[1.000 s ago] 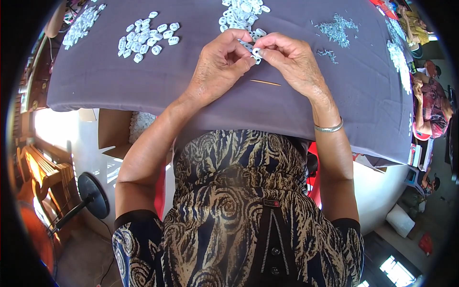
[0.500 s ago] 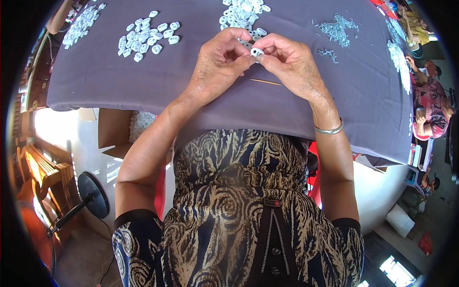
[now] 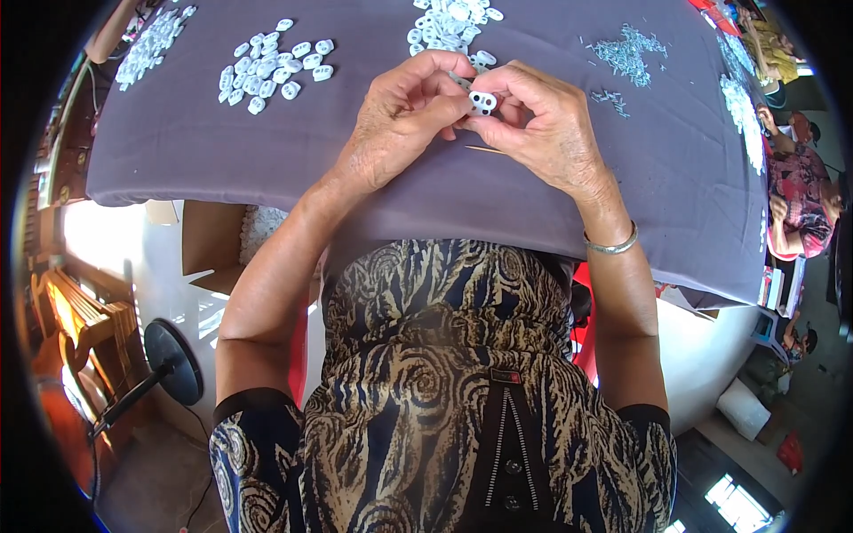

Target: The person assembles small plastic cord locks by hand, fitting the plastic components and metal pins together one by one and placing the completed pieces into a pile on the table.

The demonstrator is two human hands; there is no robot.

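Observation:
Between my hands, above the cloth-covered table, is a small white oval plastic piece [image 3: 482, 103] with two dark holes facing up. My right hand [image 3: 553, 124] pinches it between thumb and bent index finger. At its left edge, my left hand [image 3: 395, 124] has thumb and fingers closed on it too; the fingertips are partly hidden. A thin wooden stick [image 3: 484, 149] lies on the cloth just below the hands, partly covered by the right one. Behind the fingertips spreads a heap of similar white pieces [image 3: 449, 27].
Grey cloth [image 3: 267, 160] covers the table. More white pieces lie in a cluster [image 3: 271, 67] and a far-left heap [image 3: 155, 44]. Small metallic bits [image 3: 629, 55] are piled right. A cardboard box [image 3: 211, 244] stands below the left edge. Another person [image 3: 800, 200] sits at far right.
The white piece has turned so both holes face up and has shifted slightly right. My right hand has moved a little right and down, covering more of the stick.

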